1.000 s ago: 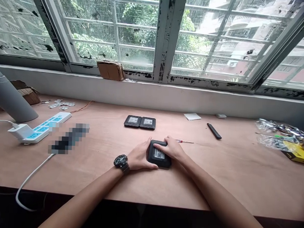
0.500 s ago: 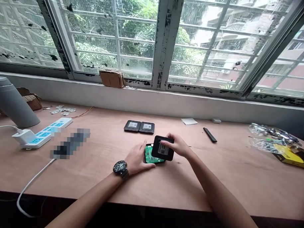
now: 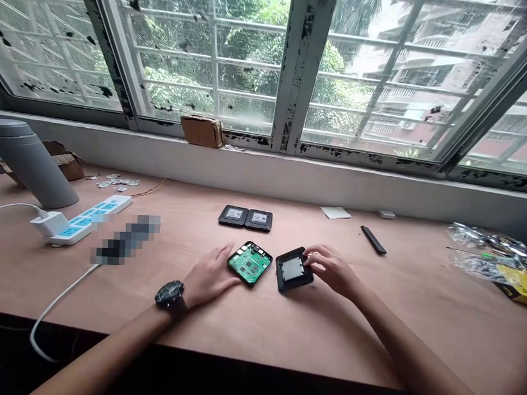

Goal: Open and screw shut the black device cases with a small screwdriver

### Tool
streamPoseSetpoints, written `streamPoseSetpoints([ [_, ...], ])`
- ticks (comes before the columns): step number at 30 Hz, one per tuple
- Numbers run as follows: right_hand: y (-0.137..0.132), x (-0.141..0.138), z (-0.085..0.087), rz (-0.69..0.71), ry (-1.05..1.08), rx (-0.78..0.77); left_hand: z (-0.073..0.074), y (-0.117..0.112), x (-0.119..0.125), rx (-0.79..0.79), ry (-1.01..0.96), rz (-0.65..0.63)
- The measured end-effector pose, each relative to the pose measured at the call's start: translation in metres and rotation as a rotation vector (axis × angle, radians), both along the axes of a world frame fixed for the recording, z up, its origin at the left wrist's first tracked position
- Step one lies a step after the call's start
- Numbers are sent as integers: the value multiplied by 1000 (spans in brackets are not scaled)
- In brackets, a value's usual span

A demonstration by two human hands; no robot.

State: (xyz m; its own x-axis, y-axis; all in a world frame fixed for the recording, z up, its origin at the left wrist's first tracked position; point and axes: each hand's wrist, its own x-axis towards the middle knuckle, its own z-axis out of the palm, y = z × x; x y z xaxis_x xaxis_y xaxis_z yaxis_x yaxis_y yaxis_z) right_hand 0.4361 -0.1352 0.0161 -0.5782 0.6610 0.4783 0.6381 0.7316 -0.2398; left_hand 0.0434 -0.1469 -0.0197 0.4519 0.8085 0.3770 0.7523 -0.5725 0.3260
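A square black case (image 3: 269, 268) lies uncovered on the table, its green circuit board (image 3: 248, 262) facing up. At its left corner is my left hand (image 3: 209, 276), fingers along one side and thumb at the lower edge, holding it. To the right, my right hand (image 3: 325, 266) grips the far right edge of a black cover (image 3: 282, 281). This cover is tilted, its inner side with a silver metal plate (image 3: 292, 269) turned towards me. A small gap separates cover and case.
Two black square covers with white labels (image 3: 246, 218) lie side by side beyond the case. A dark stick-like piece (image 3: 373, 240), white paper (image 3: 335, 212) and plastic bags (image 3: 477, 265) are on the right. A power strip (image 3: 94, 219) and grey cylinder (image 3: 42, 169) stand left.
My right hand has moved the cover off the circuit board to the right and turned its inner side into view. The case has shifted left and rotated with my left hand.
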Motion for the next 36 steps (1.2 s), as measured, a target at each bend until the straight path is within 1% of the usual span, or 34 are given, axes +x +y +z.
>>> streamPoseSetpoints([
  [3, -3, 12, -26, -32, 74, -44, 5, 31, -1, -99, 8, -155],
  [5, -3, 12, -38, -54, 87, -72, 11, 50, 3, -164, 29, -261],
  [7, -2, 9, -44, -80, 51, -73, 15, 63, 10, -231, 55, -342],
  [9, -1, 6, -44, -115, 2, -46, 17, 70, 18, -283, 61, -379],
  [12, 0, 5, -40, -151, -77, 2, 11, 73, 27, -285, -2, -349],
  [16, -2, 5, -37, -171, -160, 21, 1, 67, 26, -251, -65, -289],
  [19, -3, 3, -36, -188, -206, 14, 1, 60, 21, -248, -44, -280],
  [22, -5, -1, -36, -175, -197, -50, 5, 58, 19, -230, -29, -269],
  [25, -6, -1, -36, -131, -128, -140, 6, 66, 16, -191, -62, -251],
  [27, -5, 1, -34, -136, -64, -167, 5, 77, 11, -190, -63, -207],
  [30, -4, 5, -28, -176, 14, -177, 1, 91, -3, -271, 8, -127],
  [33, -5, 7, -21, -197, 9, -222, -1, 96, -15, -343, 89, -80],
  [36, -5, 7, -23, -179, -45, -270, -6, 96, -19, -343, 159, -53],
])
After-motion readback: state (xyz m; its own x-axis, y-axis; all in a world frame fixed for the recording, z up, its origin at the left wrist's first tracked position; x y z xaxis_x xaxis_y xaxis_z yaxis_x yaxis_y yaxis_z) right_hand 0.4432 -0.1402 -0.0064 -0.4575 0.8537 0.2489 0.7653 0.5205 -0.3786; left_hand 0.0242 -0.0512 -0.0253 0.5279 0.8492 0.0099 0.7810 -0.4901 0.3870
